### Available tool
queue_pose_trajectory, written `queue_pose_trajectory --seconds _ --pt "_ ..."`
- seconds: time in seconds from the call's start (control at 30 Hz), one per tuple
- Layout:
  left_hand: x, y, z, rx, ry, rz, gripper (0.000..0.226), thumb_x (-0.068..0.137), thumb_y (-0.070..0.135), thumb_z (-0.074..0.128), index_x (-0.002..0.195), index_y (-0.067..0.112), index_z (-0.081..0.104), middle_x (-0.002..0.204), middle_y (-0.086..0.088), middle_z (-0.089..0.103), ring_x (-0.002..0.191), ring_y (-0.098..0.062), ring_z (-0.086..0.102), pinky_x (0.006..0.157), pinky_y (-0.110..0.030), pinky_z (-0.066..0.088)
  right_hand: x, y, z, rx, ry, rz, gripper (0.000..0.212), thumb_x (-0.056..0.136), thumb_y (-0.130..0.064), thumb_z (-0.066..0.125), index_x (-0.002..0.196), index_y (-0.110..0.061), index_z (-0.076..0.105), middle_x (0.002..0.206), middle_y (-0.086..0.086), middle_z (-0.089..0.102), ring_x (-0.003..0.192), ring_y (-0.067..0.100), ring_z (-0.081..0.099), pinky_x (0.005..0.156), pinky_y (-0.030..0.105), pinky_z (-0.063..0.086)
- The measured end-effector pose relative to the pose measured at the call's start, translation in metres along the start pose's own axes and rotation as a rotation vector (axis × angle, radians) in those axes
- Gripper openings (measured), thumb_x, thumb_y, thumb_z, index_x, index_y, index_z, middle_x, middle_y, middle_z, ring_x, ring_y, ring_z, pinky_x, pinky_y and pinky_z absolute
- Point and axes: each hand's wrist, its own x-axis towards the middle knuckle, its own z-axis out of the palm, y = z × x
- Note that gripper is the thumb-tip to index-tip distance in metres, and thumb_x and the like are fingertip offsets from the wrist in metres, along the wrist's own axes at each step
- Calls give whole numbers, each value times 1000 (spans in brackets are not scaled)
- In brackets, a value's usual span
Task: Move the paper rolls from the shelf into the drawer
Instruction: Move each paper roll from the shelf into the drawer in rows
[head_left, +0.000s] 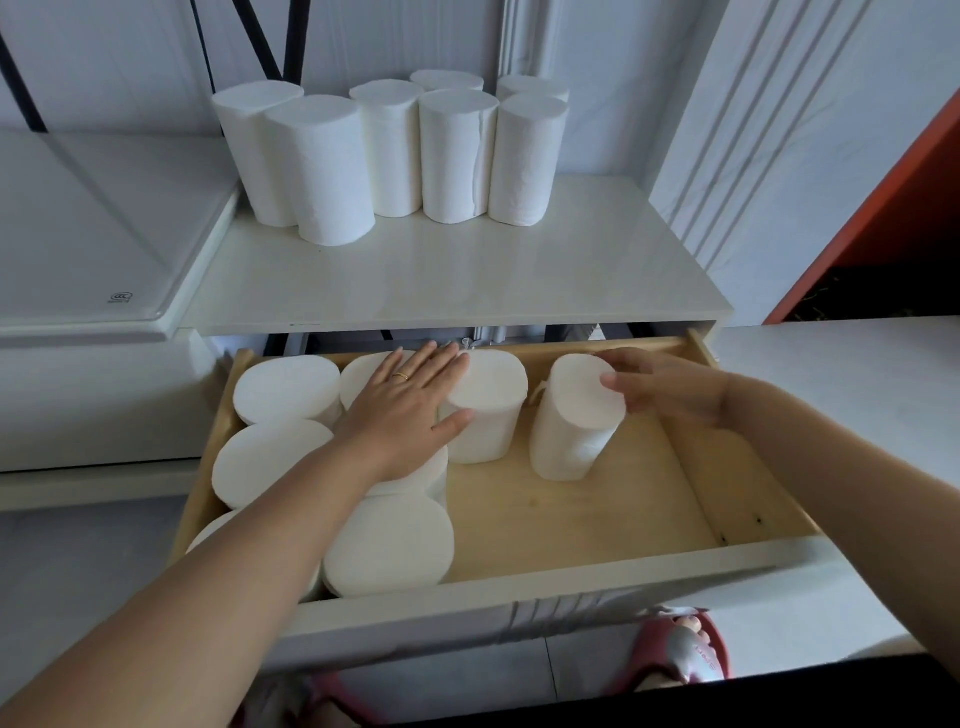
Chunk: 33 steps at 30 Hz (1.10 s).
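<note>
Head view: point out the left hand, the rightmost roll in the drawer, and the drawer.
left hand (402, 410), head view, back of the hand.
rightmost roll (569, 447), head view, its side wall.
drawer (623, 499), head view, bare wooden floor.

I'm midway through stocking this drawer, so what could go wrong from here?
The roll the right hand holds leans, standing apart from the others; let go, it may topple. The upright rolls seem to rise above the drawer wall, so they might catch under the shelf when the drawer closes.
</note>
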Motion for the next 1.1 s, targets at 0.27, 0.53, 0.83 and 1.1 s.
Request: queue_pose_trajectory --seconds 0.27,0.53,0.83,1.1 --pt "-2 1 -3 -5 -19 -6 65 95 57 14 149 28 -8 157 12 -12 142 -5 -16 114 -29 -15 11 -19 22 -418 104 30 48 88 -47 62 125 -18 51 118 3 62 106 21 61 93 36 51" --pt "-1 0 0 1 -13 -2 67 93 58 13 149 28 -8 157 12 -12 142 -5 -15 114 -29 -15 -24 -13 54 -290 -27 269 59 86 -63 51 124 -18 49 103 18 70 81 30 74 73 39 62" --pt "-3 0 0 -34 -29 -16 67 90 60 2 149 29 -8 157 12 -13 142 -5 -18 115 -32 -13 -23 -14 109 59 -26 309 51 95 -57 40 116 -12 49 79 15 67 62 21 69 62 29 61" --pt "-2 1 1 -38 -25 -18 69 89 61 0 150 29 -5 157 12 -10 142 -5 -16 115 -31 -12 -9 -12 121 122 -10 262 48 90 -63 45 97 -17 57 88 21 72 70 25 72 70 31 62"
